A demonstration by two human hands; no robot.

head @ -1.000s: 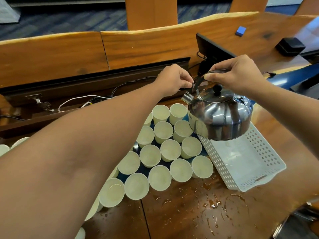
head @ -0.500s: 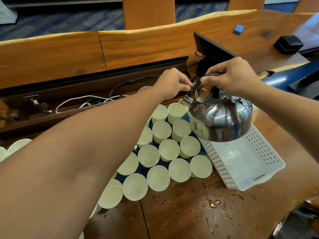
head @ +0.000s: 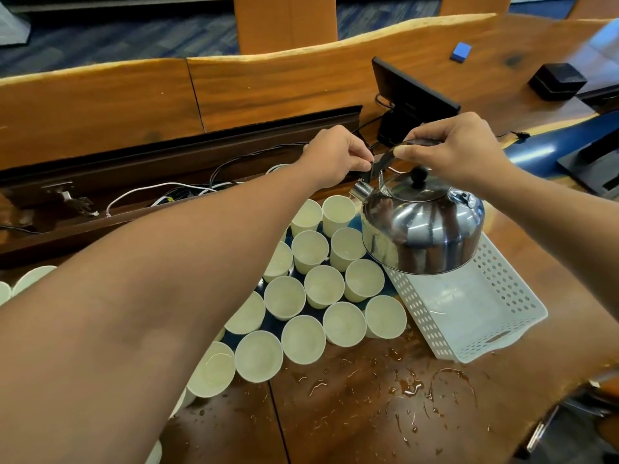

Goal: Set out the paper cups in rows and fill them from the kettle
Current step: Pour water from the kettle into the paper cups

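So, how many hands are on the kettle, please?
2. The left hand pinches the front end of the kettle handle by the spout; the right hand grips the handle's top.

Paper cups (head: 323, 286) in rows on the table (head: 351, 413); perforated basket (head: 502, 316) right of them; kettle (head: 422, 226) above both.

Item logged by me: left hand (head: 335, 155), right hand (head: 459, 150), both forearms bare; no sleeves, rings or watch showed.
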